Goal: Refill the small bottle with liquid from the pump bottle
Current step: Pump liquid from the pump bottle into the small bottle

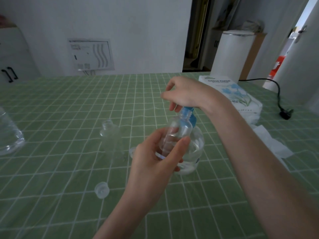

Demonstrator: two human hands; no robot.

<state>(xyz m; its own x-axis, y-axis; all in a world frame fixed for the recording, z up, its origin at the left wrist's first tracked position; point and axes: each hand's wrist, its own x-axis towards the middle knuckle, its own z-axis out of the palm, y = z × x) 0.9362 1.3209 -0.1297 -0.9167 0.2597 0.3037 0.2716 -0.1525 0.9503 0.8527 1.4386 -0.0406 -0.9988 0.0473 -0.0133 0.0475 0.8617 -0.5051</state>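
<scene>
Head view: your left hand (155, 157) pinches the small clear plastic bottle (179, 131) between thumb and curled fingers. Its open neck is tucked just under the blue pump head (187, 112). Keep that neck steady beneath the spout and press slowly, I'd say, so nothing spills. Right behind it the round clear pump bottle (198, 144) stands on the green checked tablecloth (69, 118). Your right hand (184, 94) curls over the pump head from above.

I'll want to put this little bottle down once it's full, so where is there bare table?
Bare cloth lies between the large clear bottle and the spare bottle, and along the near edge below the loose cap. It is crowded around the pump bottle and on the right by the tissue pack and crumpled tissues.
</scene>
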